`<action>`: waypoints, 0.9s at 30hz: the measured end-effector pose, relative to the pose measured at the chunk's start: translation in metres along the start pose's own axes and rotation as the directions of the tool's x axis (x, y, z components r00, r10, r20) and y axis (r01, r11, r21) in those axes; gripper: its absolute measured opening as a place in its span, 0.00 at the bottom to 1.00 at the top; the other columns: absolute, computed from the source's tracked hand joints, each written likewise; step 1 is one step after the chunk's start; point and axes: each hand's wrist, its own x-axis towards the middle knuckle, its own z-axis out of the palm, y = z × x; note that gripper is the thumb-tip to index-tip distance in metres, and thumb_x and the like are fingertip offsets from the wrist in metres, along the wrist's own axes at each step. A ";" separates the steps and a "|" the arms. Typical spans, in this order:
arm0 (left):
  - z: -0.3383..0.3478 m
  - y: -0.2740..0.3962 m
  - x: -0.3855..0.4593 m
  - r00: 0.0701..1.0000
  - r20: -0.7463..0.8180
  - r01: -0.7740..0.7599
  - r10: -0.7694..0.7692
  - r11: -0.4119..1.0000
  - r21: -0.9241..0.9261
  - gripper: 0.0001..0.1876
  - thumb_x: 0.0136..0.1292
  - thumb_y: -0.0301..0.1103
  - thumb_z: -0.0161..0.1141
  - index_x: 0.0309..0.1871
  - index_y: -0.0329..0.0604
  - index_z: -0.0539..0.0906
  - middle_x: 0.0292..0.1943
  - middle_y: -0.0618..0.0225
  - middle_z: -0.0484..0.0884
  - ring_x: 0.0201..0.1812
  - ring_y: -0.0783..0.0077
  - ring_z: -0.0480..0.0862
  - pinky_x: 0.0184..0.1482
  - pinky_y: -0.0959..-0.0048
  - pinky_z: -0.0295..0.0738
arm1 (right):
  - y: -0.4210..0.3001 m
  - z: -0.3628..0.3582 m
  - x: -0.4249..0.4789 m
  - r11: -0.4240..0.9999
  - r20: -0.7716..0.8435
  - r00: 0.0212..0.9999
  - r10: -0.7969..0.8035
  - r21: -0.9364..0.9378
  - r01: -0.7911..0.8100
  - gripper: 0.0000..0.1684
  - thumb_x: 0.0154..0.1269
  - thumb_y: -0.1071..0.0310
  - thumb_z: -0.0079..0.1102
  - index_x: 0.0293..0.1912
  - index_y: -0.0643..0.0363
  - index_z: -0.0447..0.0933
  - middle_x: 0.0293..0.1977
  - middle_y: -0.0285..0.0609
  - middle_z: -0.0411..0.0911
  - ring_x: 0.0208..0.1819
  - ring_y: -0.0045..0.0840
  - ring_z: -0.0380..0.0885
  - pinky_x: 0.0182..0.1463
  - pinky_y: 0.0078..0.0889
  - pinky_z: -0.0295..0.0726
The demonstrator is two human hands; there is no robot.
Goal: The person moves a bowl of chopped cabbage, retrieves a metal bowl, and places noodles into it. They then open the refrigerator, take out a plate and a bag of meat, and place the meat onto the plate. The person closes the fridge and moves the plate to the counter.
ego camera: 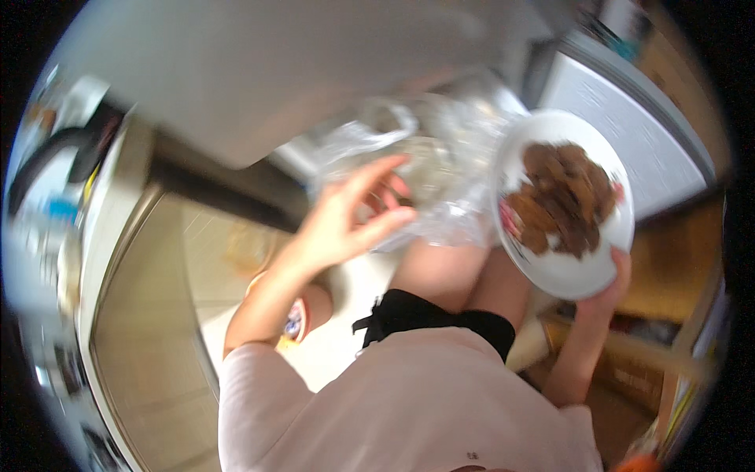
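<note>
My right hand (607, 289) grips the lower right rim of a white plate (560, 283) with a pink floral pattern. Brown, flat pieces of food (566, 200) lie heaped on the plate, too blurred to name more exactly. My left hand (365, 218) is raised at the centre with thumb and fingers apart and nothing between them. Just beyond its fingertips are clear plastic bags (460, 153) with pale contents that I cannot make out. The plate is to the right of the bags and overlaps their edge in the view.
A large smooth grey panel (236, 71) spans the top. On the left runs a counter (133, 159) with blurred items, above a beige cabinet front (147, 324). A white panel with a grey edge (625, 130) stands behind the plate. Wooden shelving (660, 277) is at the right.
</note>
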 end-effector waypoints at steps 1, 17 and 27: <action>0.002 -0.005 -0.010 0.997 0.044 0.073 -0.063 0.961 -0.267 0.26 0.57 0.32 0.54 0.59 0.40 0.61 0.33 0.65 0.76 0.27 0.80 0.75 0.31 0.80 0.72 | -0.003 0.014 -0.002 0.998 0.032 0.998 0.057 0.007 -0.057 0.29 0.54 0.58 0.43 0.53 0.66 0.61 0.48 0.47 0.67 0.49 0.33 0.68 0.53 0.34 0.66; -0.052 0.106 -0.218 0.338 -0.687 0.061 -0.643 0.744 -0.666 0.10 0.51 0.36 0.48 0.31 0.39 0.72 0.30 0.65 0.74 0.29 0.72 0.75 0.30 0.71 0.73 | 0.070 0.234 -0.101 0.698 0.840 0.000 0.542 -0.450 -0.557 0.44 0.59 0.37 0.34 0.62 0.61 0.44 0.57 0.49 0.57 0.57 0.37 0.60 0.57 0.42 0.62; -0.203 0.171 -0.302 0.167 -0.958 -0.048 -0.234 0.968 -0.245 0.11 0.53 0.35 0.46 0.27 0.34 0.70 0.16 0.58 0.76 0.11 0.76 0.72 0.14 0.88 0.70 | 0.067 0.216 -0.072 0.843 0.890 -0.002 0.456 -0.433 -0.320 0.56 0.49 0.35 0.50 0.64 0.54 0.33 0.59 0.59 0.50 0.57 0.47 0.59 0.55 0.49 0.62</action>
